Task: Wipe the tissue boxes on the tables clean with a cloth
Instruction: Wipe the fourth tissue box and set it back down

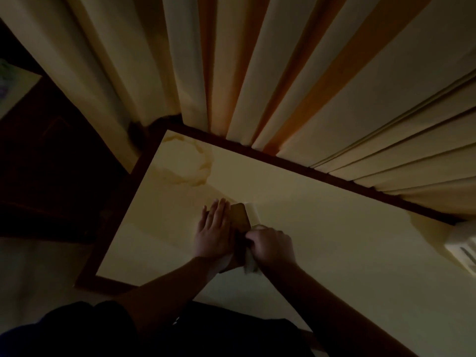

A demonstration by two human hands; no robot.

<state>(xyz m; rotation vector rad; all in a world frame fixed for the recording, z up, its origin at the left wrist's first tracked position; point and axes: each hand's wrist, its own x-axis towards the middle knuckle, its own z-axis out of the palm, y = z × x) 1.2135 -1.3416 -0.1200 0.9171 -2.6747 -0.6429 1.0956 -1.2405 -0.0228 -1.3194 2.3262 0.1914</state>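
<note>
A brown tissue box point(240, 215) stands on the pale table point(334, 240) near its middle, in dim light. My left hand point(215, 231) lies flat with straight fingers against the box's left side. My right hand point(271, 247) is curled around a pale cloth point(251, 266) at the box's near right edge. A strip of the cloth or a tissue shows pale at the box's right side; I cannot tell which. Both hands hide the near part of the box.
Long cream and orange curtains point(257, 73) hang right behind the table's dark wooden border point(322, 173). A brownish stain point(190, 163) marks the table's far left corner. A pale object point(463, 246) sits at the right edge. Dark floor lies to the left.
</note>
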